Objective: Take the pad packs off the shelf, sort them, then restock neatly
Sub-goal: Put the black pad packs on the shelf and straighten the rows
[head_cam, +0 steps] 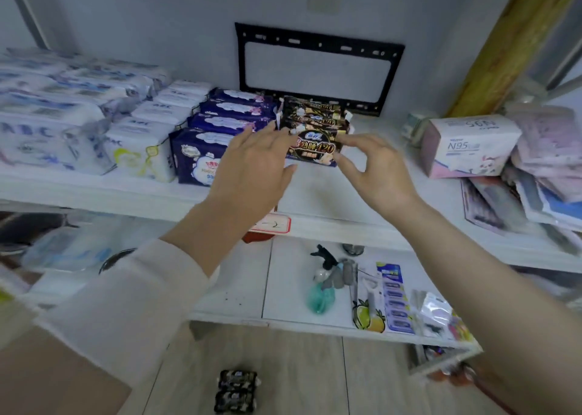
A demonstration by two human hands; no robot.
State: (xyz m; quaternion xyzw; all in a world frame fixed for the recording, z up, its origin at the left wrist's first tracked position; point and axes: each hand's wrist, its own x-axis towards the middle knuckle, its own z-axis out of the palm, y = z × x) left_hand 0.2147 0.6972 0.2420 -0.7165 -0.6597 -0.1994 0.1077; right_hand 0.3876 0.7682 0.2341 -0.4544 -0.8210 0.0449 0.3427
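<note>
On the white shelf (330,191) stand rows of pad packs: white ABC packs (141,150) at left, dark blue packs (226,121) in the middle, black-and-gold packs (315,115) to their right. The front black pack marked 420 (315,145) stands upright at the row's front. My left hand (255,169) hovers with straight fingers at that pack's left edge. My right hand (374,165) is at its right edge, thumb and forefinger curved near the pack's corner; whether they touch it is unclear. Two more black packs (236,392) lie on the floor below.
A pink-and-white N95 mask box (469,143) and a heap of flat packets (548,162) sit at the shelf's right. A black wall bracket (318,68) hangs behind the packs. The lower shelf (283,291) holds small hardware, blister cards and a green bag.
</note>
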